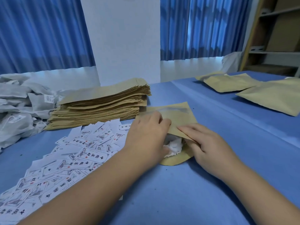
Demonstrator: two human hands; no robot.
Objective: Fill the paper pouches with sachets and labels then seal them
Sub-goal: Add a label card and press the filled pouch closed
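A brown paper pouch (pixel 176 113) lies on the blue table, its mouth open toward me. A crumpled white sachet (pixel 173 146) sits half inside the mouth. My left hand (pixel 146 135) holds the sachet at the mouth, thumb against it and fingers curled by the pouch's left edge. With fingers on top and thumb beneath, my right hand (pixel 206 143) pinches the pouch's upper layer and lifts it. A tall stack of empty pouches (pixel 100 106) stands to the left. Printed labels (pixel 76 153) are spread in front of it. Grey-white sachets (pixel 17 111) are heaped at the far left.
Three filled pouches (pixel 230 83) lie at the back right of the blue table (pixel 194 192). Blue curtains and a white wall stand behind. A shelf unit (pixel 276 38) with cardboard boxes is at the far right.
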